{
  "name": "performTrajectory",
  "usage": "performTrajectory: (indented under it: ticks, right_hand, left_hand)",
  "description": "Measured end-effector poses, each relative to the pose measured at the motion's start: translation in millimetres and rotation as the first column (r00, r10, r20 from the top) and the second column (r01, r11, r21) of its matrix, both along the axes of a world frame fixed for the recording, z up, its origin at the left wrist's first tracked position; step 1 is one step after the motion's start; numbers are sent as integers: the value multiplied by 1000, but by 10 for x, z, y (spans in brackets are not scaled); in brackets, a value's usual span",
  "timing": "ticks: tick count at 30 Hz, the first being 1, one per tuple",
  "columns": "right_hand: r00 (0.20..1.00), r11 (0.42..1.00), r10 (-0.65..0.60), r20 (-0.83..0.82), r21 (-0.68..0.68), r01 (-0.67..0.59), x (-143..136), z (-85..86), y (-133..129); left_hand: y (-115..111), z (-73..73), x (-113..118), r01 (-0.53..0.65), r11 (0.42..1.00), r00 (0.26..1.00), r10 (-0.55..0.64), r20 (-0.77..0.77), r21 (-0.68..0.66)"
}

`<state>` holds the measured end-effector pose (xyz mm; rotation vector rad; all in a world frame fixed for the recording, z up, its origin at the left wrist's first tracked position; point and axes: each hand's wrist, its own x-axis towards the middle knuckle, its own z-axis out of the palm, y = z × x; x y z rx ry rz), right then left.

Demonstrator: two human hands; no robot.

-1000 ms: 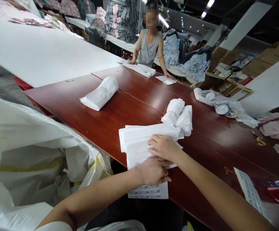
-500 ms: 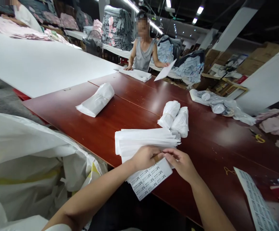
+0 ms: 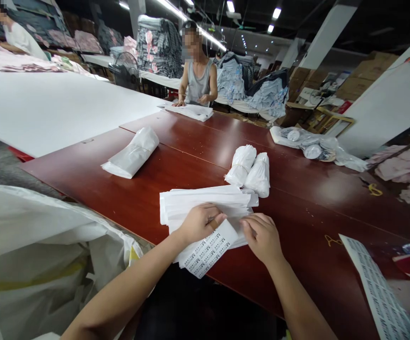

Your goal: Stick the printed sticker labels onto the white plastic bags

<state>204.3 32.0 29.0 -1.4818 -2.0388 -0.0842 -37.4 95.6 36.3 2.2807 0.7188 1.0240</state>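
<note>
The sheet of labels [image 3: 208, 250] lies slanted over the near edge of the table [image 3: 297, 222], its top end gripped in the left hand [image 3: 202, 222]; rows of small black print repeat on it, a large "M" the only part I can read. The right hand [image 3: 263, 236] has its fingers curled, over the right side of the stack; whether it pinches anything, I can't tell. Under both is a loose, fanned stack of thin white sleeves [image 3: 183, 198], smooth and slightly see-through at the edges. Just behind it, crowding its far right corner, sit two puckered white bundles [image 3: 247, 170], the left one banded at the middle. A larger folded bundle [image 3: 132, 153] lies farther left on the glossy red-brown wood. Off right are yellow-handled scissors [image 3: 373, 190], another label sheet [image 3: 374, 288] and a clear plastic bag [image 3: 314, 144] holding round things. Across the table, a person in a grey tank top [image 3: 197, 80] bends over white sheets [image 3: 190, 112].
</note>
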Motion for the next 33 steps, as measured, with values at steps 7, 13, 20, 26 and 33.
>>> performTrajectory:
  ticks: [7,13,20,26,33]
  right_hand:
    - [996,997,-66,67,-28,68,-49,-69,76]
    - [993,990,-87,84,-100,95,-16,-82,63]
    - [996,999,3,-89,-49,-7,19,5,5]
    - [980,987,61,-187,-133,-87,-205,18,-133]
    - [983,995,72,-167,-55,-82,-283,-29,-111]
  left_hand:
    - [-263,-30,128,173,980,984,-177,-32,-93]
    - [-159,40,83,62,985,998,-63,-2,-162]
    - [-97,129,188,42,925,986,-100,-136,-378]
    - [-170,-238,313,-105,915,993,120,15,-389]
    - [-264,-272,315,-203,949,979,190,-74,-243]
